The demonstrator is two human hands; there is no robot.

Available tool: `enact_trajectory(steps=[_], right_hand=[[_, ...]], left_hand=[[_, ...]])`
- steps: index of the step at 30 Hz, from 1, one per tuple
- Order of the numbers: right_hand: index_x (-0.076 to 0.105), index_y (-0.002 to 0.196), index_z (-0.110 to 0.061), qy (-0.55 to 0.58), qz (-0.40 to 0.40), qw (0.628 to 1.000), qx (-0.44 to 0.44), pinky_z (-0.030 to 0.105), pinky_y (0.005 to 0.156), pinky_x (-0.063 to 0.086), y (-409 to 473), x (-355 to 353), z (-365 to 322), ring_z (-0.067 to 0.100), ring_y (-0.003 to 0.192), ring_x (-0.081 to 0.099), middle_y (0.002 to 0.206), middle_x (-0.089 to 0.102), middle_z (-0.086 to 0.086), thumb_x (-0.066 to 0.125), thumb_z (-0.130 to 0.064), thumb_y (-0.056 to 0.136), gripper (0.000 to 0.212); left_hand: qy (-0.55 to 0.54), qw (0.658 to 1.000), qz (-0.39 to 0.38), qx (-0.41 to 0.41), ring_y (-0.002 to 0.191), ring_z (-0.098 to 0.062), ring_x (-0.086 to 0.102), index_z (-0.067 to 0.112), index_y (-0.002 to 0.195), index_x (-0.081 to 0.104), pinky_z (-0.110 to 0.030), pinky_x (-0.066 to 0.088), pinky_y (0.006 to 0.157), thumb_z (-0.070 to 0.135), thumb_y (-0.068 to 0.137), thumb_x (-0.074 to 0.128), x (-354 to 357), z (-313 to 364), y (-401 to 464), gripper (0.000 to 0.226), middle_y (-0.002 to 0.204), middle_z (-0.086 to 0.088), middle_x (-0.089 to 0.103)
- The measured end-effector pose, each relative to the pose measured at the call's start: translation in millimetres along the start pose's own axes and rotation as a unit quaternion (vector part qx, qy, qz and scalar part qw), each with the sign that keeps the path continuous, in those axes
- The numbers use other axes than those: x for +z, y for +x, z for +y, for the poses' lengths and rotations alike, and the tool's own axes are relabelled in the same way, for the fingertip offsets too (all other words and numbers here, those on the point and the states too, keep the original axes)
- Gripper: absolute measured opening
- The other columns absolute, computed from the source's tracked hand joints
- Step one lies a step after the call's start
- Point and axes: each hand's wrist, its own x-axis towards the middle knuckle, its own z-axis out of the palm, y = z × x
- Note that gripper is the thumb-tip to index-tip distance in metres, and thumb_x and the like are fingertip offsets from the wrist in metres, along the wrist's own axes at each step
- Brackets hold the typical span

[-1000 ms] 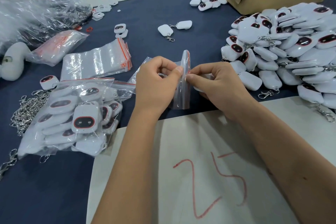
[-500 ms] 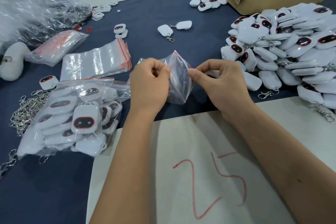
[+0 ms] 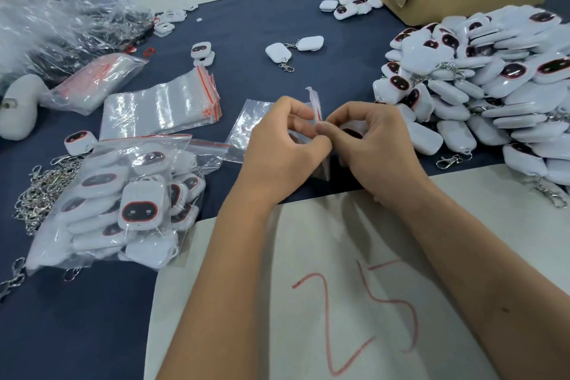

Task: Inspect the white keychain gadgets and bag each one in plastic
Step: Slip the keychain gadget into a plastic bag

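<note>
Gadget heap (image 3: 481, 83) at two o'clock, spare bags (image 3: 160, 108) at ten, left hand (image 3: 277, 148) and right hand (image 3: 376, 145) both pinching one clear small bag (image 3: 315, 103) — red-striped, edge-on, white gadget (image 3: 351, 129) half hidden behind right fingers.

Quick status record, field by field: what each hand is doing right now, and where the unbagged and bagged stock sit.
left hand: pinches the small clear zip bag with red seal strip
right hand: pinches the same bag; a white gadget shows under its fingers
unbagged stock: heap of white keychain gadgets, right of hands
bagged stock: large clear bag of gadgets, left
spare bags: flat stack of clear zip bags, left, farther back
</note>
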Motion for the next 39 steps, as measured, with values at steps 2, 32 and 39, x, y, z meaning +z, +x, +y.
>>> enact_trajectory(steps=[2,32,39], right_hand=[[0.072,0.076,-0.016,0.037,-0.011,0.999,0.016,0.018,0.05,0.043,1,-2,0,0.008,0.048,0.051,0.054,0.063,-0.006,0.076,-0.025,0.094,0.021],[0.056,0.123,-0.006,0.231,-0.069,0.967,0.085,0.033,0.073,0.062,6,-9,3,0.032,0.087,0.078,0.103,0.076,0.016,0.047,0.003,0.107,0.02],[0.062,0.124,0.002,0.27,-0.07,0.954,0.114,0.037,0.078,0.065,6,-8,1,0.029,0.091,0.079,0.105,0.079,0.016,0.06,0.007,0.1,0.025]], left_hand=[[-0.018,0.999,-0.05,0.004,0.072,-0.018,0.069,0.02,0.106,0.059,-0.049,0.061,0.075,0.023,0.07,0.073,-5,-1,-1,0.039,0.087,0.007,0.073],[0.23,0.936,0.251,0.09,0.063,-0.016,0.056,0.016,0.074,0.064,-0.03,0.048,0.066,0.003,0.074,0.061,-15,-2,0,0.013,0.058,0.007,0.055],[0.161,0.979,0.126,0.012,0.057,-0.012,0.065,0.02,0.068,0.063,-0.033,0.054,0.057,0.021,0.079,0.071,-2,-12,5,0.014,0.061,0.005,0.065]])
